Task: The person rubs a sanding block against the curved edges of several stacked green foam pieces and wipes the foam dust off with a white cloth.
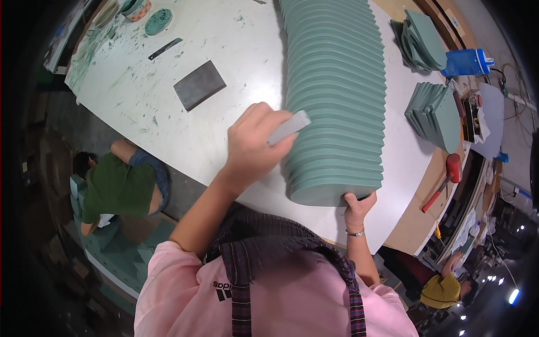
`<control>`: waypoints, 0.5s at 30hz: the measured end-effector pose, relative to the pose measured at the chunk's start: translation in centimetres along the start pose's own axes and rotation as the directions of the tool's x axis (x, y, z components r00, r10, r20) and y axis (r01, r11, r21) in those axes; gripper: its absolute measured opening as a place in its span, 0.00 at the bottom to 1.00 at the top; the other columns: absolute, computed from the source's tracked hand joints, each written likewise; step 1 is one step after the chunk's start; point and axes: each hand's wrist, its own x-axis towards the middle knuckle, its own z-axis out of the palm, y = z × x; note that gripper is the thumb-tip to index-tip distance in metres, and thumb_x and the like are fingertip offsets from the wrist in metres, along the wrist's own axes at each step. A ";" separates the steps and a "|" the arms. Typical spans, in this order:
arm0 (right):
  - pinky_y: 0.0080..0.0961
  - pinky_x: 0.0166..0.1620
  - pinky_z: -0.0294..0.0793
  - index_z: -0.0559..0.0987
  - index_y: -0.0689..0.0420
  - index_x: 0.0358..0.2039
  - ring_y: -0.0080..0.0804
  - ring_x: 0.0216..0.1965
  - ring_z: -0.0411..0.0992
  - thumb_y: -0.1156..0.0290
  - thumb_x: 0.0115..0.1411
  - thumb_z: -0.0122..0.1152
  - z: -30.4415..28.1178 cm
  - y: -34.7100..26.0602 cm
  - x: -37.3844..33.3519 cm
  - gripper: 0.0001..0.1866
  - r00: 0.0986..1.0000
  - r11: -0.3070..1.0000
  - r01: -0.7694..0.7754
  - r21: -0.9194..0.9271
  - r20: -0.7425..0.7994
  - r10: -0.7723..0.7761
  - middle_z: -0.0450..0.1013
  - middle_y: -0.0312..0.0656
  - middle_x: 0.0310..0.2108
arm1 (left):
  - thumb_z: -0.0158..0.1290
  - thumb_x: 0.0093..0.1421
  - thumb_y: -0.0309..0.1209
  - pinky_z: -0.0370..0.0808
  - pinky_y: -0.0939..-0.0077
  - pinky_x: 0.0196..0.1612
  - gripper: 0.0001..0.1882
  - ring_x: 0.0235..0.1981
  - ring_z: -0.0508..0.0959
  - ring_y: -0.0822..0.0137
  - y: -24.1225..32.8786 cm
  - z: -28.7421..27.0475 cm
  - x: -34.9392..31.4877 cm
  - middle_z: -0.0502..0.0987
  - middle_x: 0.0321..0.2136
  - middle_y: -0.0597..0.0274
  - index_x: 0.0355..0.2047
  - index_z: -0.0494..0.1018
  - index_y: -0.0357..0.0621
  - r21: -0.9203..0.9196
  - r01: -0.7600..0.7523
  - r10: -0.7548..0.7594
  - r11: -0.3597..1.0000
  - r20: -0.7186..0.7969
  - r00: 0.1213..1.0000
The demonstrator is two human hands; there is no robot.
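Observation:
A long row of thin green panels (337, 101) stands packed on edge, stretching away from me, with curved tops and a ridged right side. My left hand (252, 137) is closed round a small light grey block (289, 127) that looks like a sanding block. The block's far end is at the left flank of the row; whether it touches is hard to tell. At the near end of the row, my right hand (357, 210) holds the lower right corner of the end panel. Its thumb lies on the panel's face, while most of the other fingers are hidden.
On the white table (140, 106) lie a dark grey block (200, 85), a black strip (165, 49) and a lid smeared green (158, 22). Stacked green pieces (435, 115), a blue container (466, 62) and a red mallet (452, 168) are at right. Two people work nearby.

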 end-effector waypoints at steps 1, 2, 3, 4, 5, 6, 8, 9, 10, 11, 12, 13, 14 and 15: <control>0.29 0.54 0.66 0.70 0.69 0.51 0.32 0.47 0.68 0.43 0.44 0.77 0.0 0.0 0.0 0.46 1.000 1.000 0.000 0.003 -0.002 0.000 0.72 0.44 0.46 | 0.64 0.42 0.21 0.70 0.70 0.27 0.14 0.24 0.73 0.59 0.3 0.1 0.3 0.72 0.23 0.57 0.32 0.77 0.37 -0.029 -0.019 0.019 0.999 0.011 1.000; 0.29 0.54 0.66 0.70 0.69 0.51 0.32 0.47 0.68 0.43 0.44 0.77 -0.1 0.0 0.1 0.46 1.000 1.000 0.001 0.002 -0.003 -0.001 0.72 0.44 0.46 | 0.64 0.42 0.21 0.70 0.70 0.27 0.14 0.24 0.73 0.59 0.2 0.1 0.0 0.72 0.23 0.57 0.32 0.77 0.37 -0.031 -0.020 0.020 0.999 0.011 1.000; 0.29 0.53 0.66 0.70 0.69 0.51 0.32 0.47 0.69 0.43 0.44 0.77 0.0 0.2 0.1 0.46 1.000 1.000 0.007 0.006 -0.007 -0.007 0.72 0.44 0.46 | 0.64 0.43 0.20 0.70 0.71 0.27 0.14 0.24 0.73 0.60 -0.3 -0.1 -0.9 0.72 0.24 0.57 0.32 0.78 0.37 -0.010 0.010 -0.010 1.000 0.037 0.999; 0.29 0.53 0.66 0.70 0.69 0.51 0.32 0.47 0.69 0.43 0.44 0.77 0.0 0.3 0.2 0.46 1.000 1.000 0.012 0.010 -0.011 -0.012 0.72 0.44 0.46 | 0.63 0.43 0.20 0.70 0.71 0.28 0.14 0.24 0.73 0.60 -0.7 -0.4 -1.7 0.72 0.24 0.57 0.33 0.78 0.37 0.012 0.039 -0.040 0.999 0.062 0.997; 0.29 0.53 0.66 0.70 0.69 0.51 0.32 0.47 0.69 0.43 0.44 0.77 0.1 0.2 0.1 0.46 1.000 1.000 0.008 0.009 -0.017 -0.008 0.72 0.44 0.46 | 0.63 0.43 0.20 0.70 0.71 0.28 0.14 0.24 0.73 0.60 -1.1 -0.8 -2.5 0.72 0.24 0.57 0.33 0.78 0.37 0.008 0.038 -0.039 0.999 0.069 0.997; 0.29 0.53 0.66 0.70 0.69 0.51 0.32 0.47 0.68 0.43 0.44 0.77 0.3 0.0 0.2 0.46 1.000 1.000 0.002 0.018 -0.012 -0.002 0.72 0.44 0.46 | 0.63 0.43 0.20 0.70 0.71 0.28 0.14 0.24 0.73 0.60 -1.5 -1.2 -3.1 0.72 0.24 0.57 0.33 0.78 0.37 0.054 0.070 -0.074 0.996 0.074 0.994; 0.29 0.54 0.66 0.70 0.69 0.51 0.32 0.47 0.68 0.43 0.44 0.77 0.2 0.0 0.1 0.47 1.000 1.000 -0.005 0.026 -0.005 0.006 0.72 0.44 0.46 | 0.63 0.43 0.20 0.70 0.71 0.28 0.14 0.24 0.73 0.60 -1.4 -1.3 -3.0 0.72 0.24 0.56 0.33 0.78 0.37 0.101 0.104 -0.112 0.989 0.077 0.991; 0.29 0.54 0.66 0.70 0.69 0.51 0.32 0.48 0.68 0.43 0.44 0.77 0.0 0.3 0.1 0.47 1.000 1.000 -0.016 0.015 0.002 0.016 0.71 0.44 0.47 | 0.63 0.43 0.20 0.70 0.71 0.28 0.14 0.24 0.73 0.60 -0.8 -0.9 -2.0 0.72 0.24 0.56 0.33 0.78 0.38 0.034 0.068 -0.071 0.997 0.065 0.995; 0.29 0.54 0.65 0.70 0.69 0.51 0.32 0.48 0.68 0.43 0.44 0.77 -0.1 0.4 0.0 0.47 1.000 1.000 -0.026 0.003 0.010 0.026 0.71 0.43 0.47 | 0.64 0.43 0.20 0.70 0.70 0.28 0.14 0.24 0.73 0.59 -0.4 -0.7 -1.3 0.72 0.23 0.57 0.33 0.78 0.38 -0.031 0.031 -0.029 0.999 0.049 0.998; 0.29 0.54 0.65 0.70 0.69 0.51 0.32 0.48 0.68 0.43 0.44 0.77 0.0 0.4 0.0 0.47 1.000 1.000 -0.025 0.005 0.012 0.025 0.71 0.43 0.47 | 0.64 0.43 0.20 0.70 0.70 0.28 0.14 0.24 0.73 0.59 0.0 -0.4 -0.9 0.72 0.23 0.57 0.33 0.78 0.38 -0.029 0.031 -0.029 0.999 0.047 0.998; 0.29 0.54 0.65 0.70 0.69 0.51 0.32 0.48 0.68 0.43 0.44 0.77 0.1 0.3 0.0 0.47 1.000 1.000 -0.022 0.017 0.002 0.022 0.71 0.43 0.47 | 0.64 0.43 0.20 0.70 0.70 0.28 0.14 0.24 0.72 0.59 0.3 -0.2 -0.5 0.71 0.23 0.56 0.33 0.77 0.38 -0.022 0.003 -0.001 1.000 0.062 0.998; 0.29 0.54 0.65 0.70 0.69 0.51 0.32 0.48 0.68 0.43 0.44 0.77 0.1 0.2 0.0 0.47 1.000 0.999 -0.019 0.029 -0.008 0.019 0.71 0.43 0.47 | 0.64 0.43 0.21 0.70 0.70 0.28 0.14 0.24 0.72 0.59 0.4 -0.2 -0.3 0.71 0.23 0.56 0.33 0.77 0.38 -0.015 -0.026 0.027 1.000 0.077 0.997; 0.29 0.54 0.65 0.70 0.69 0.51 0.32 0.48 0.68 0.43 0.44 0.77 -0.2 0.2 0.0 0.47 1.000 0.999 -0.014 0.033 -0.008 0.014 0.71 0.43 0.47 | 0.64 0.43 0.21 0.70 0.70 0.28 0.14 0.24 0.72 0.59 0.2 -0.2 -0.8 0.71 0.23 0.56 0.33 0.77 0.38 -0.012 -0.031 0.032 0.999 0.074 0.997; 0.29 0.53 0.66 0.70 0.69 0.51 0.32 0.47 0.68 0.43 0.44 0.77 -0.2 0.4 -0.1 0.47 1.000 1.000 -0.006 0.007 -0.012 0.006 0.71 0.43 0.47 | 0.64 0.43 0.21 0.70 0.69 0.28 0.14 0.24 0.72 0.58 -0.6 -0.7 -2.0 0.71 0.24 0.56 0.33 0.77 0.38 0.025 0.012 -0.014 1.000 0.102 0.995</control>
